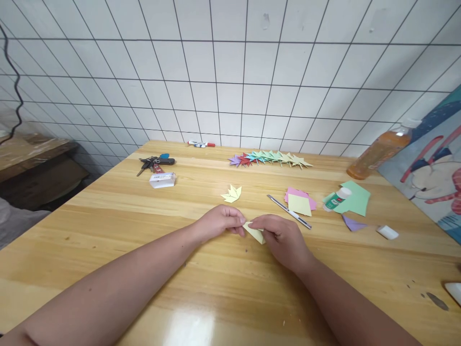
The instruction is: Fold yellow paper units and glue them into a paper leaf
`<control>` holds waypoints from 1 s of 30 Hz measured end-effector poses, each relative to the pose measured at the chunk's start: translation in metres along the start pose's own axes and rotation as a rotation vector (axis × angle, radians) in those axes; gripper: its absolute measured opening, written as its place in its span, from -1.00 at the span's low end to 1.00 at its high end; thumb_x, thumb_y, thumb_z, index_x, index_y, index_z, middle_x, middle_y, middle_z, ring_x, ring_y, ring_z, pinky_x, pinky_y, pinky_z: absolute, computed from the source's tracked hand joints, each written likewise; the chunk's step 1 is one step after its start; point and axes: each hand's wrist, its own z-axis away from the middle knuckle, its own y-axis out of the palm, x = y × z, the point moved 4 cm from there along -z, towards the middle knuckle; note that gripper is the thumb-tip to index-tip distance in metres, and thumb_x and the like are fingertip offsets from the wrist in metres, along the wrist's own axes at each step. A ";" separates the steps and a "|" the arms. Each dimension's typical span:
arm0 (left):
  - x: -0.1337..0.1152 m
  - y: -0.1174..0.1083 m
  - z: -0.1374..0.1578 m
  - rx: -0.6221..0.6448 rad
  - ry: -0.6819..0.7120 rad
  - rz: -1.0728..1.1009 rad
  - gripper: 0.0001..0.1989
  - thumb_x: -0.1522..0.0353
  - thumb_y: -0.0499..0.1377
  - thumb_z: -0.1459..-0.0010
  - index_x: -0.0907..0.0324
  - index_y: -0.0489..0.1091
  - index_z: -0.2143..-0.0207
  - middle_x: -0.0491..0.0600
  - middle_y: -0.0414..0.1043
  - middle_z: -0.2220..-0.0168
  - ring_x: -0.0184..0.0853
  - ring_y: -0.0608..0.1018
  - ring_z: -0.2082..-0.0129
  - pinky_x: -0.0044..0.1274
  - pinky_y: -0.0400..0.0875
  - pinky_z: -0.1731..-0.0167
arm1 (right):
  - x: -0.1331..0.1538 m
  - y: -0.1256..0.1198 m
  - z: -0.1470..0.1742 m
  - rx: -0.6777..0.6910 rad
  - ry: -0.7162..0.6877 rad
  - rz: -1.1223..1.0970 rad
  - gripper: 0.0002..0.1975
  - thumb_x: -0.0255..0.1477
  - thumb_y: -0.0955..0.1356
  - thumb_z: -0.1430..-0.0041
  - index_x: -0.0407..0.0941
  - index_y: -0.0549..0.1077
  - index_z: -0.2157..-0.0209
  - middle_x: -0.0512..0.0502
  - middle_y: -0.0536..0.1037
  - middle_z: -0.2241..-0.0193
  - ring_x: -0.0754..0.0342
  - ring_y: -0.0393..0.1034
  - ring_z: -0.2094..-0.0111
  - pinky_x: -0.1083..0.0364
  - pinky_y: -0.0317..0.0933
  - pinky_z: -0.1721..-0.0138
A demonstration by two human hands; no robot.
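Between my two hands is a folded piece of pale yellow paper point(256, 234), low over the wooden table. My left hand point(226, 221) pinches its left corner between thumb and fingers. On the other side, my right hand point(283, 238) grips the paper's right part, the index finger lying along its upper edge. Just beyond them lies a folded yellow paper leaf shape point(232, 193). A square of yellow paper point(299, 204) rests on pink paper point(309, 198), with a utility knife point(290, 211) lying beside it, close to my right hand.
Along the tiled wall runs a row of folded colored paper pieces point(270, 157). A marker point(201, 144), keys point(155, 163) and a small white box point(163, 180) are at left. At right are a glue stick point(336, 199), green paper point(356, 199), purple paper point(353, 223), an eraser point(388, 232) and a bottle point(382, 151).
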 end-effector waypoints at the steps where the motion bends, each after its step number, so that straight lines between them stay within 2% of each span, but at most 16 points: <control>1: 0.001 0.000 0.000 -0.002 0.004 -0.008 -0.78 0.26 0.23 0.02 0.27 0.45 0.47 -0.03 0.51 0.56 -0.39 0.49 0.50 -0.58 0.30 0.39 | -0.001 0.000 0.000 0.003 0.007 -0.006 -0.58 -0.71 0.17 -0.02 -0.04 0.52 0.27 -0.02 0.56 0.28 0.13 0.43 0.25 0.13 0.30 0.23; 6: 0.005 0.002 0.001 -0.082 0.136 -0.136 -0.79 0.26 0.17 -0.03 0.26 0.44 0.47 -0.04 0.49 0.54 -0.40 0.47 0.50 -0.58 0.30 0.40 | -0.005 -0.003 -0.001 0.026 0.088 -0.120 -0.54 -0.71 0.18 0.05 -0.02 0.49 0.20 -0.01 0.53 0.19 0.08 0.39 0.15 0.08 0.26 0.13; 10: 0.006 0.008 0.004 -0.124 0.214 -0.296 -0.77 0.27 0.12 -0.07 0.25 0.43 0.48 -0.04 0.47 0.54 -0.41 0.43 0.53 -0.60 0.28 0.46 | -0.006 -0.008 -0.002 0.001 0.247 -0.095 -0.66 -0.53 0.19 -0.12 -0.01 0.46 0.13 -0.03 0.52 0.16 0.03 0.35 0.11 0.02 0.20 0.10; 13: 0.004 0.011 0.005 -0.122 0.228 -0.321 -0.77 0.27 0.11 -0.08 0.26 0.43 0.48 -0.03 0.47 0.53 -0.40 0.44 0.52 -0.60 0.29 0.47 | -0.003 -0.003 -0.005 0.116 0.263 0.051 -0.75 -0.36 0.22 -0.19 0.00 0.52 0.27 -0.01 0.57 0.31 0.02 0.37 0.24 0.03 0.17 0.18; 16: 0.003 0.011 0.005 -0.125 0.242 -0.339 -0.78 0.28 0.11 -0.08 0.25 0.43 0.47 -0.03 0.48 0.52 -0.39 0.46 0.50 -0.61 0.29 0.47 | -0.003 0.002 -0.006 0.175 0.304 0.118 -0.73 -0.32 0.22 -0.19 -0.02 0.54 0.40 0.00 0.56 0.44 0.05 0.36 0.35 0.09 0.15 0.30; 25: -0.004 0.010 0.014 -0.210 0.382 -0.766 -0.79 0.32 0.06 -0.11 0.18 0.47 0.44 -0.11 0.44 0.54 -0.42 0.40 0.54 -0.63 0.17 0.53 | -0.007 0.001 -0.005 0.181 0.325 0.121 -0.75 -0.33 0.24 -0.16 -0.05 0.52 0.45 0.00 0.56 0.47 0.09 0.36 0.40 0.15 0.14 0.37; 30: -0.011 0.013 0.016 -0.206 0.417 -0.854 -0.79 0.29 0.07 -0.11 0.14 0.47 0.41 -0.10 0.47 0.50 -0.38 0.42 0.49 -0.61 0.16 0.50 | -0.006 0.002 -0.005 0.162 0.292 0.123 -0.76 -0.35 0.25 -0.14 -0.05 0.51 0.49 0.01 0.55 0.50 0.09 0.36 0.44 0.15 0.14 0.41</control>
